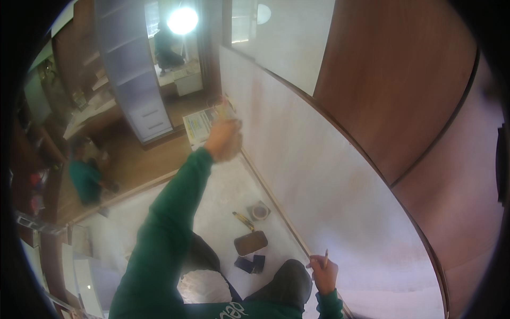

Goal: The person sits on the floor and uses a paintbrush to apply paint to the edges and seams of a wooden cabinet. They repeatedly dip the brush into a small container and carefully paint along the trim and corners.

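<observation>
My left hand (224, 139) is stretched forward beside the pale upright panel (318, 167). It is blurred, so its grip and any contact with the panel are unclear. Low at the right, my right hand (323, 274) holds a thin tan stick (326, 257), perhaps a pencil or brush handle, near the panel's lower edge. On the pale surface between my knees lie a brown rounded block (251, 243), a yellow-and-black utility knife (243, 221) and a ring-shaped roll (260, 211), likely tape. Two dark flat pieces (250, 264), possibly sandpaper, lie closest to me.
Beyond my left hand stands a printed box (198, 127). A co-worker in a green top (85, 181) is lower down at the left. White shelving with drawers (151, 119) rises behind, near a bright lamp (182, 20). Brown panels (394, 87) are at the right.
</observation>
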